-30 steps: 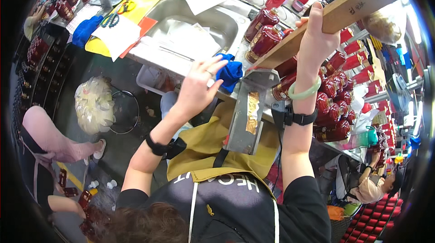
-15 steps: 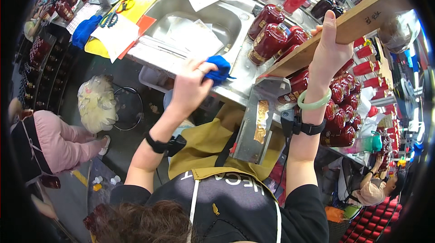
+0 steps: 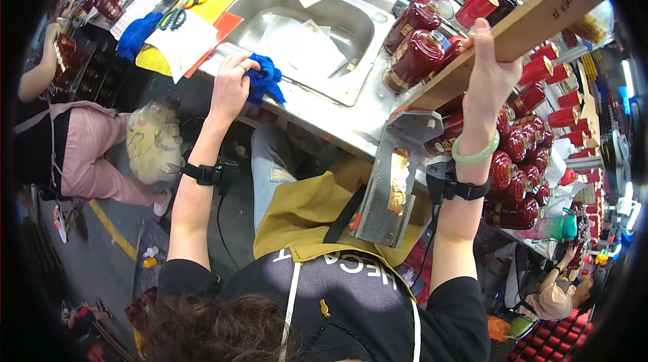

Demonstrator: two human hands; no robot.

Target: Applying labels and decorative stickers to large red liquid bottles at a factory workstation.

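My left hand (image 3: 231,89) is closed on a crumpled blue cloth (image 3: 265,80), pressed against the counter's front edge (image 3: 304,114) by the sink. My right hand (image 3: 491,82) grips a long wooden board (image 3: 550,11), thumb up along its side. The board slants from the upper right down to a grey metal bracket (image 3: 381,193), which carries a torn gold strip (image 3: 399,183) and hangs in front of the counter. Dark red bottles (image 3: 415,62) stand on the counter just beyond the board. My right palm and some fingers are hidden behind the wood.
A steel sink (image 3: 368,38) holds white sheets. To its left lie scissors (image 3: 173,19), white paper and another blue cloth (image 3: 138,37). More red bottles (image 3: 520,173) crowd the right. A person in pink trousers (image 3: 94,159) stands at left, near a yellowish bag (image 3: 155,143).
My left hand has slid left along the counter edge with the blue cloth. My right hand keeps its grip on the board. The view has shifted slightly, and the person at left has moved.
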